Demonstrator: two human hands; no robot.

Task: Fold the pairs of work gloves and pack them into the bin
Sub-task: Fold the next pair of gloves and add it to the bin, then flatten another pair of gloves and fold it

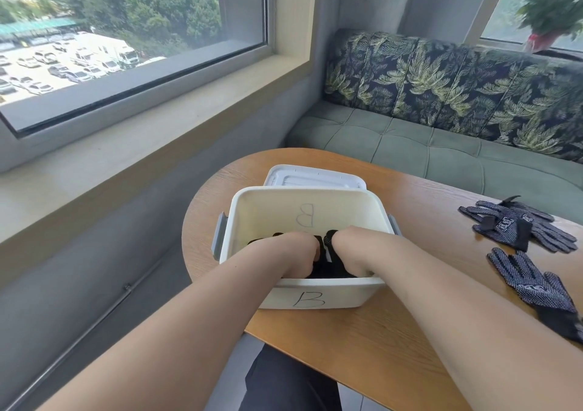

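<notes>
A white bin marked "B" stands on the wooden table. Both my hands reach down inside it. My left hand and my right hand have curled fingers on a bundle of black work gloves at the bin's bottom. The fingertips are hidden by the gloves and the bin wall. More dark dotted gloves lie on the table to the right: a loose pile farther back and a flat pair nearer me.
The bin's white lid lies behind the bin. A green sofa with a leaf-patterned backrest runs along the table's far side. A window ledge is at left. A potted plant stands at top right.
</notes>
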